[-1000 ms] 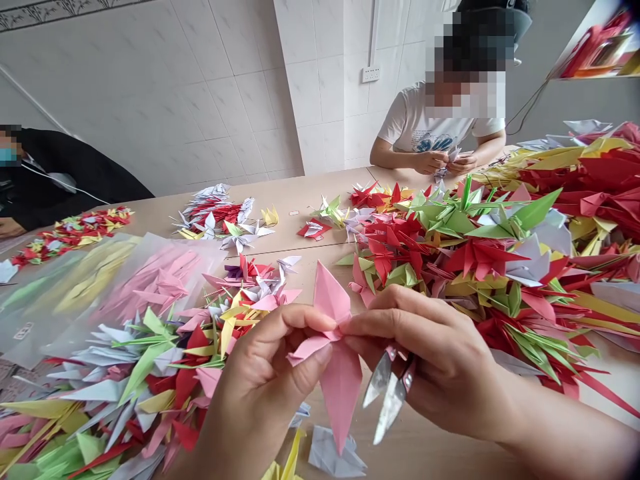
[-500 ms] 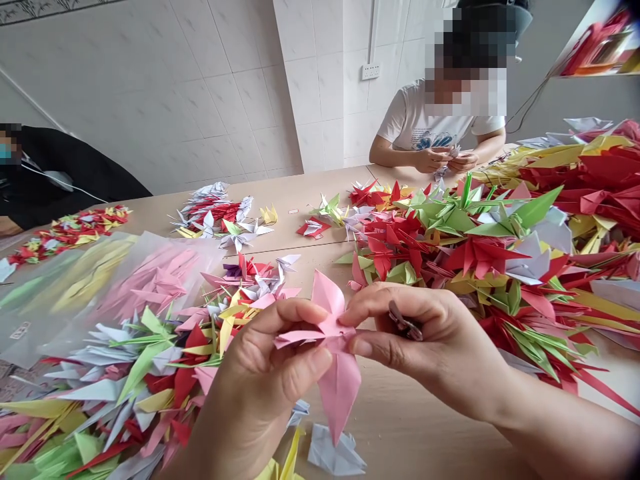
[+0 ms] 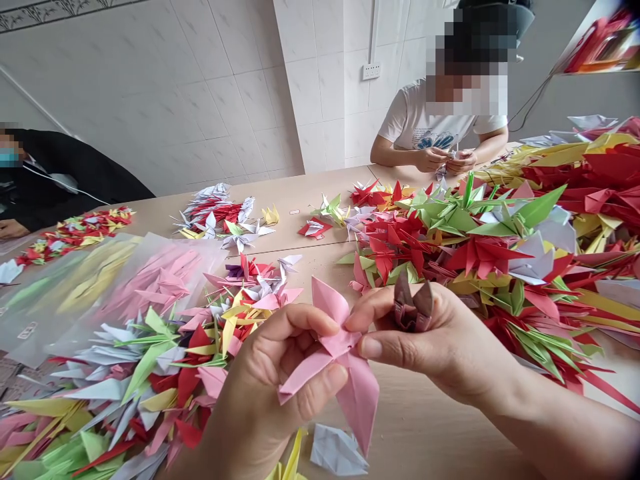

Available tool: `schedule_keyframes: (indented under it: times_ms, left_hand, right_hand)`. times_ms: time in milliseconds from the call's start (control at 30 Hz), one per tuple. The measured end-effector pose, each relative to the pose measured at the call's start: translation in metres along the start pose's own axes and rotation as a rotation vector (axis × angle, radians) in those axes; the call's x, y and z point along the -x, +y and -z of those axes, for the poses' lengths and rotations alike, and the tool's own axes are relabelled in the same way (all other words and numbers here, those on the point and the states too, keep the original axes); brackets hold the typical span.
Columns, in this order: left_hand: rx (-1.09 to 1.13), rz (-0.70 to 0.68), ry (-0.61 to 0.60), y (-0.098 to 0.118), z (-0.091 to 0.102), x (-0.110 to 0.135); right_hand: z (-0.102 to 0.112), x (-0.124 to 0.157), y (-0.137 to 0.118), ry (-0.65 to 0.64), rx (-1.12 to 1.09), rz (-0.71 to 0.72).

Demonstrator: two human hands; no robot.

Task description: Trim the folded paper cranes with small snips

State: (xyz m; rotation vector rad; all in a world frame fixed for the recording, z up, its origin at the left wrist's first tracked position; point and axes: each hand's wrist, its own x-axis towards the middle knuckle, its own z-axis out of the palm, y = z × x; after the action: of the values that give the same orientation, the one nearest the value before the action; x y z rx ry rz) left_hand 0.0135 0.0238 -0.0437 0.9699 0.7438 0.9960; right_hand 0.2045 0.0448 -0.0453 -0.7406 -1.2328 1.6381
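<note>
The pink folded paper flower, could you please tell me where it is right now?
In the head view, the pink folded paper flower sits low at centre, pinched between the left hand and right hand above the wooden table.

Bare table [image 3: 320, 220] runs ahead between paper piles left [image 3: 150, 360] and right [image 3: 500, 253].

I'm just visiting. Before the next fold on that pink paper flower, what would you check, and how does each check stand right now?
1. Pink paper flower pinched at its middle by both hands: ok.
2. Left hand thumb and fingers on the petals: ok.
3. Right hand free for folding: not ok, the scissors are tucked in it.
4. Scissor blades closed: cannot tell.
5. Bare table under the hands: ok.
6. Loose flower piles apart from the hands: ok.
</note>
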Motion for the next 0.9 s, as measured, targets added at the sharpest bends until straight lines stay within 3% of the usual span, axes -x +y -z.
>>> schedule_keyframes:
  times_ms: [233, 433, 667, 900]
  left_hand:
    - [-0.154, -0.141, 0.048, -0.001, -0.006, 0.001]
    - [-0.070, -0.117, 0.010, 0.002, -0.007, -0.001]
    - [0.005, -0.099, -0.063, 0.003, -0.002, -0.004]
    - [-0.117, -0.077, -0.005, -0.001, 0.007, -0.003]
  right_hand:
    - [0.004, -0.002, 0.003, -0.098, -0.255, -0.112]
    - [0.002, -0.005, 0.000, -0.110, -0.365, -0.212]
    - [0.002, -0.004, -0.003, -0.174, -0.310, -0.174]
    - [0.004, -0.004, -0.006, -0.136, -0.071, -0.051]
